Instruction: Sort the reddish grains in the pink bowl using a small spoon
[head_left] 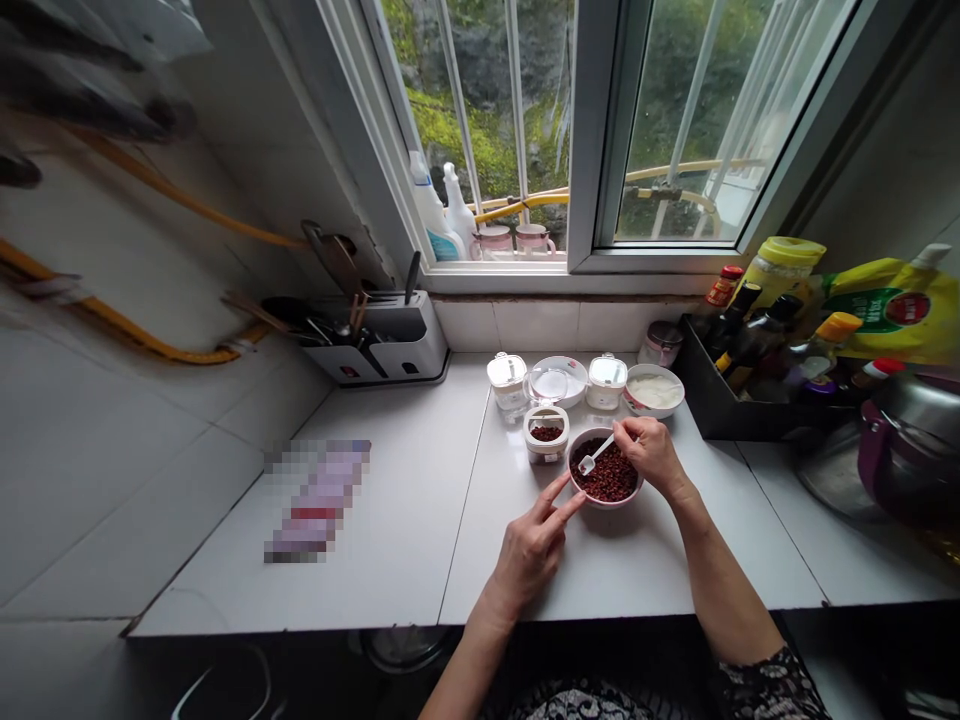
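A small white spoon is pinched in my right hand, its tip low over a bowl of dark red peppercorn-like bits. Two outstretched fingers of my left hand touch the bowl's near left rim; that hand holds nothing. Just left of the bowl stands a clear square jar with a pale frame lid, partly filled with the same dark red bits. Behind are two more lidded clear jars, one left and one right, a bowl of white grains and another white-filled bowl.
A dark bin of sauce bottles fills the back right, with a metal pot nearer me. At the back left stands a utensil and knife holder. A blurred-out purple patch lies on the white counter. The window is behind.
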